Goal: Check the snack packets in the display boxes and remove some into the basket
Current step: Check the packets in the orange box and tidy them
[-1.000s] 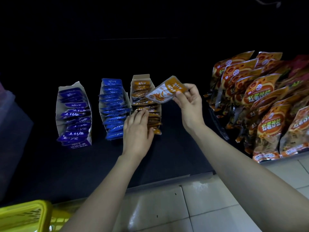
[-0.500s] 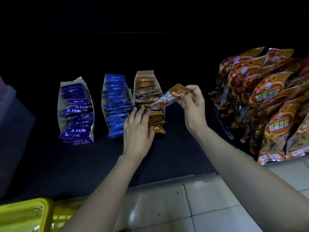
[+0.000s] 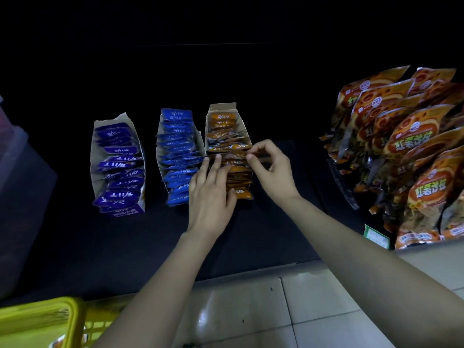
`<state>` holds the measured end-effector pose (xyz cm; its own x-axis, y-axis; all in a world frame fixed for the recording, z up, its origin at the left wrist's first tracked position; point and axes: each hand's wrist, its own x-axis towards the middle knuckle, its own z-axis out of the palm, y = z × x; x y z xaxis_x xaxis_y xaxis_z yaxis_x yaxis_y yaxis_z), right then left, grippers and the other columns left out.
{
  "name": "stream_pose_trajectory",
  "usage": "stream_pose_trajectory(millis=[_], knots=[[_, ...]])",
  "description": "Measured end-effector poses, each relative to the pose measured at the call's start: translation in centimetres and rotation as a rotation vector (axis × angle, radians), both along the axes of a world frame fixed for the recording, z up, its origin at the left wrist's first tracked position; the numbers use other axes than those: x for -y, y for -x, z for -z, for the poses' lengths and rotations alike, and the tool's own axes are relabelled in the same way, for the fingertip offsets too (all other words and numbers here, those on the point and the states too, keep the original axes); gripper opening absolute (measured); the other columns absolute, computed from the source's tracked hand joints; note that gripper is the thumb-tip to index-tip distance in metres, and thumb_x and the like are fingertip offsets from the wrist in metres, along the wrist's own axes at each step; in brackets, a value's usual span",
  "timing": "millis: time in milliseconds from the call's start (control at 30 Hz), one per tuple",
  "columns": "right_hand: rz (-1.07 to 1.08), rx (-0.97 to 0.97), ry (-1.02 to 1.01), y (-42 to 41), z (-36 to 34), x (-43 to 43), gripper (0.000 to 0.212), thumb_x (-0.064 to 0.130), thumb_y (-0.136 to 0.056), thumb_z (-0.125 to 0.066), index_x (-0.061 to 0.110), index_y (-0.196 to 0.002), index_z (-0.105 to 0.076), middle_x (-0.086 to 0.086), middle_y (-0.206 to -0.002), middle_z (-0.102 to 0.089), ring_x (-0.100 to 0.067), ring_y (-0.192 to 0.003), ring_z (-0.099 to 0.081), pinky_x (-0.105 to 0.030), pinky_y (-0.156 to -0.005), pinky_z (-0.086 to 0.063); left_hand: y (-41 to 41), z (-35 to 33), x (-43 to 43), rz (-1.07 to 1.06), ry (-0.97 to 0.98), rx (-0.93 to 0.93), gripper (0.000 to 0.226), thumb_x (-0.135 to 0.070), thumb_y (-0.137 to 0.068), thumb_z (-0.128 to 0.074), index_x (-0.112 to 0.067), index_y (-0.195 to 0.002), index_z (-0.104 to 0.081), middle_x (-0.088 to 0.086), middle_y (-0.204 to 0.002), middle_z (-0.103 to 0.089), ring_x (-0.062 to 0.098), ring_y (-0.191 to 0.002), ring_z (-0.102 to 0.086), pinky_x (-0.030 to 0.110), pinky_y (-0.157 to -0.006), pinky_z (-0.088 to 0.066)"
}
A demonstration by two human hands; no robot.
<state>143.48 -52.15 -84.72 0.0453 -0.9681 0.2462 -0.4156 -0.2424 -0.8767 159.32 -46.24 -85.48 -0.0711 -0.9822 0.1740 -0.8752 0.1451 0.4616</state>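
1 orange packet (image 3: 233, 155) edge pinched by right hand (image 3: 272, 172).

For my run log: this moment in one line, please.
left hand: rests on orange foil packets | right hand: pinches one packet in cardboard box

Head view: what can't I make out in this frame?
Orange display box: its near end is hidden under the left hand and right hand.
Right hand's pinch: too dim to tell whether it holds anything.
Yellow basket: cut off by the bottom-left edge, contents unseen.
Shelf back: lost in darkness.
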Motion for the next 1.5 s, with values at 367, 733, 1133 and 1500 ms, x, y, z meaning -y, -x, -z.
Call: stream_pose_trajectory(millis=[367, 733, 1133, 1500], knots=[[-0.022, -0.265, 0.106, -0.9, 1.4, 0.2, 0.017, 0.02, -0.093, -0.066, 0.016, -0.105, -0.076, 0.003, -0.103, -0.069, -0.016, -0.102, -0.057, -0.032, -0.089, -0.048, -0.6, 0.2, -0.3, -0.005, 0.066, -0.04, 0.062, -0.017, -0.093, -0.057, -0.019, -0.15, -0.034, 0.001, -0.158, -0.031, 0.023, -0.148, -0.02, 0.042, -0.116, -0.02], [0.047, -0.222, 0.018, -2.3, 1.2, 1.0, 0.024, 0.02, -0.096, -0.058, 0.013, -0.116, -0.07, -0.002, -0.111, -0.063, -0.012, -0.096, -0.062, -0.034, -0.088, -0.054, -1.0, 0.5, 0.0, -0.045, 0.077, 0.088, 0.055, -0.021, -0.089, -0.06, -0.012, -0.142, -0.047, 0.006, -0.155, -0.037, 0.028, -0.143, -0.03, 0.046, -0.111, -0.029], [0.235, -0.472, 0.018, -2.6, 1.1, 2.9, 0.009, 0.021, -0.088, -0.071, 0.019, -0.097, -0.074, 0.002, -0.098, -0.057, -0.011, -0.084, -0.056, -0.028, -0.07, -0.047, -0.9, 0.4, 0.7, -0.037, -0.002, 0.128, 0.049, -0.026, -0.091, -0.057, -0.014, -0.138, -0.047, 0.003, -0.162, -0.022, 0.026, -0.147, -0.022, 0.045, -0.11, -0.026], [0.077, -0.292, 0.185, -0.4, 1.6, 1.5, 0.011, 0.019, -0.09, -0.068, 0.017, -0.1, -0.068, 0.0, -0.11, -0.056, -0.013, -0.107, -0.047, -0.025, -0.091, -0.041, -0.7, 0.4, 0.7, -0.04, -0.014, 0.121, 0.048, -0.025, -0.091, -0.058, -0.013, -0.136, -0.047, 0.004, -0.161, -0.023, 0.028, -0.146, -0.025, 0.046, -0.108, -0.029]])
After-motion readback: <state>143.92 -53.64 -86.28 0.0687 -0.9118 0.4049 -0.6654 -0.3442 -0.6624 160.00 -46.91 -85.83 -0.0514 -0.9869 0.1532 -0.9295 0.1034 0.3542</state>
